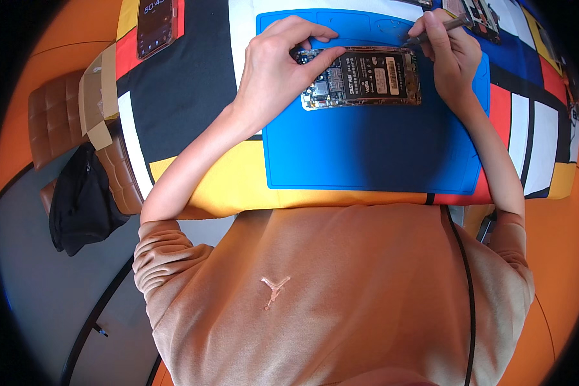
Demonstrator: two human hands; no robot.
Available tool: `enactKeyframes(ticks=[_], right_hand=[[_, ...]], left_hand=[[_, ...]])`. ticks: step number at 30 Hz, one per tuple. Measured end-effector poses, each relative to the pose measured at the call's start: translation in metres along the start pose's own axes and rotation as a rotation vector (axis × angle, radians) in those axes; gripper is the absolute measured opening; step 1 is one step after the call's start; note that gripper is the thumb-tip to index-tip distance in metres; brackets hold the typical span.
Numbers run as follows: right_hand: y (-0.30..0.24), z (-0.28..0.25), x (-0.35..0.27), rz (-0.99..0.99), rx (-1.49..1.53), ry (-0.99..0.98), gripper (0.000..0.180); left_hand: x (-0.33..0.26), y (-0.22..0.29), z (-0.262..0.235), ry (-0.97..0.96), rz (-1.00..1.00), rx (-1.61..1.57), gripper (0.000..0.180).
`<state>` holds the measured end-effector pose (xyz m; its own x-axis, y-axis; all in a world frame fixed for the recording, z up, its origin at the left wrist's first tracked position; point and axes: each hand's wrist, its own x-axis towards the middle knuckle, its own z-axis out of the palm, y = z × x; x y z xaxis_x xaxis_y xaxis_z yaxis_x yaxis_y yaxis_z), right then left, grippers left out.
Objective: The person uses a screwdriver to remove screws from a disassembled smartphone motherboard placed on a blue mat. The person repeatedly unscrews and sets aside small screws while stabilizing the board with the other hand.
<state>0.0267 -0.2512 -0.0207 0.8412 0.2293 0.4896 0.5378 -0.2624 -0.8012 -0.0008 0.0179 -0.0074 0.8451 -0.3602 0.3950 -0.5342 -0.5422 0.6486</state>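
Note:
An opened smartphone (327, 96) lies on a blue work mat (315, 154), its circuit board bare on the left and a black battery (363, 76) filling the middle. My left hand (273, 67) grips the phone's left end, thumb pressed along the far edge and the other fingers curled beyond it. Pinched in the fingers of my right hand (455, 58) is a slim grey screwdriver (455, 24). Its thin tip points left and down to the phone's far right edge; whether it touches is too small to tell.
A lit phone (157, 26) lies at the table's far left. Disassembled phone parts (481, 19) are at the far right. The tablecloth (180, 90) has coloured blocks. Left of the table stand a cardboard box (109, 80), a brown padded seat (56, 119) and a black cloth item (83, 199).

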Motion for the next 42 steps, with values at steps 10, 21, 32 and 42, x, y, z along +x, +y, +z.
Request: enactKeyframes(ticks=[10,21,32,42], right_hand=[[-0.001,-0.003,0.003,-0.078,-0.087,-0.140,0.030],[-0.044,-0.031,0.040,0.013,-0.270,-0.522,0.015],[-0.120,-0.016,0.083,0.048,-0.859,-0.772,0.026],[-0.083,-0.041,0.083,-0.096,-0.912,-0.982,0.022]], left_hand=[[0.000,-0.001,0.001,0.001,0.009,0.007,0.022],[0.002,0.000,0.002,0.026,0.041,-0.017,0.017],[0.002,0.000,0.002,0.033,0.057,-0.028,0.016],[0.000,-0.003,0.003,0.030,0.084,-0.037,0.018]])
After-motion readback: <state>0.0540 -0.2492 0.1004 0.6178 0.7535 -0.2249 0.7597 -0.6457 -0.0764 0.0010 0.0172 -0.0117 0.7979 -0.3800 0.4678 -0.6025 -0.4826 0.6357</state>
